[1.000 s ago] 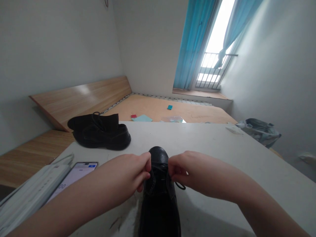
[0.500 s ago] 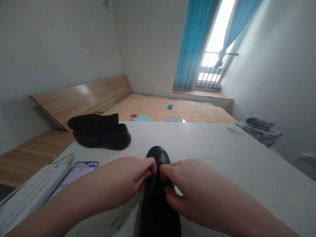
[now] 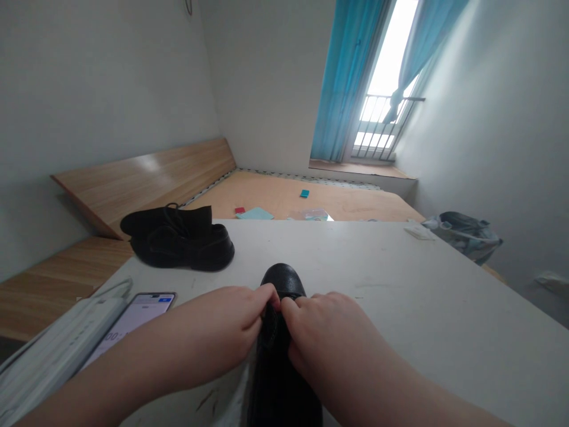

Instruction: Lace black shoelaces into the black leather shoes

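A black leather shoe (image 3: 283,279) lies on the white table in front of me, its rounded toe pointing away. My left hand (image 3: 237,314) is closed, thumb and forefinger pinching the stitched flap at the left of the shoe's front opening. From the other side my right hand (image 3: 331,335) is closed on the front of the shoe, its fingertips almost meeting the left ones. Any lace between the fingers is hidden. The other black shoe (image 3: 202,249), with a lace loop on top, stands on its own at the table's far left.
A phone (image 3: 133,326) with a lit screen lies at the left beside a white power strip (image 3: 75,332). A small white packet (image 3: 419,232) sits near the white table's (image 3: 391,284) far right edge, by a lined bin (image 3: 466,234). Beyond is a wooden bed (image 3: 355,204).
My right hand has closed in, its thumb tucked down and its fingertips drawn left toward my left hand. The left hand and the shoe have barely moved.
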Available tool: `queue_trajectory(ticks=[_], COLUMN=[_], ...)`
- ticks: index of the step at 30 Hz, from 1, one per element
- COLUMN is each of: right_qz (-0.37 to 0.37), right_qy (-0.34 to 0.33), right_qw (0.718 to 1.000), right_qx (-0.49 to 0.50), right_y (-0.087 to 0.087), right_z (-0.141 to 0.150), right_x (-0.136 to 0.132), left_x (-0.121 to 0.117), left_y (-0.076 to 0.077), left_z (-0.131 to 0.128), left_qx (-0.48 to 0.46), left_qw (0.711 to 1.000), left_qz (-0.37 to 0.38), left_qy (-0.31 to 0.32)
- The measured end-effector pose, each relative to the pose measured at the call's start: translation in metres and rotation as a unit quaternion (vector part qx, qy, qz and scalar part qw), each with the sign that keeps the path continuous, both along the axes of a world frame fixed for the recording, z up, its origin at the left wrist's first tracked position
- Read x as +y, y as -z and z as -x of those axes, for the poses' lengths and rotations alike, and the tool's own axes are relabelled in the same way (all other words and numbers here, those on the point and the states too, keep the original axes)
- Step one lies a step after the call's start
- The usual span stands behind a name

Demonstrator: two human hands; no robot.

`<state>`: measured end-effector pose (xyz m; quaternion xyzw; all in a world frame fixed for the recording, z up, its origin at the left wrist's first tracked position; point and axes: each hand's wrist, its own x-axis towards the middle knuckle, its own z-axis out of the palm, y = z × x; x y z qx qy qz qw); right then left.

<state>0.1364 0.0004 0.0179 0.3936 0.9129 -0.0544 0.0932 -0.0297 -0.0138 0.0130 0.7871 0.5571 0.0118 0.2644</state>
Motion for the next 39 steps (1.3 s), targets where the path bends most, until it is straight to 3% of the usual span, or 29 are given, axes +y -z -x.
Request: queue_trajectory(ticks=[10, 14, 17, 20, 22, 26, 28, 34, 39], right_qz=[0.017, -0.022, 0.078, 0.224, 0.241, 0.126, 0.092, 0.086, 0.110], right_qy=[-0.008, -0.044, 0.000, 0.030, 0.030, 0.044, 0.026, -0.029, 0.009], right_qw=[1.000, 0.994, 0.976, 0.914, 0.892, 0.951, 0.966, 0.974, 0.956], right_qx=[0.004, 0.100, 0.205, 0.338, 0.380, 0.279, 0.240, 0.207, 0.273], right_y=[0.005, 0.006, -0.008, -0.023, -0.026, -0.015, -0.007, 0.005, 0.003], right_z=[-0.002, -0.008, -0.018, -0.027, -0.029, -0.020, -0.014, -0.010, -0.011], right_x=[0.003, 0.008, 0.016, 0.022, 0.025, 0.027, 0.028, 0.032, 0.036], left_x=[0.006, 0.008, 0.009, 0.008, 0.008, 0.011, 0.012, 0.014, 0.010], left_y=[0.001, 0.007, 0.011, 0.011, 0.009, 0.008, 0.007, 0.003, 0.003], left_z=[-0.001, 0.004, 0.009, 0.011, 0.011, 0.013, 0.014, 0.015, 0.015], left_qx=[0.005, -0.001, -0.012, -0.033, -0.042, -0.046, -0.042, -0.041, -0.030], left_qw=[1.000, 1.000, 1.000, 0.999, 0.999, 0.999, 0.999, 0.999, 0.999], left_qz=[0.019, -0.006, -0.027, -0.025, -0.017, -0.004, 0.003, 0.026, 0.006], left_qy=[0.001, 0.004, 0.005, 0.012, 0.016, 0.015, 0.015, 0.018, 0.017])
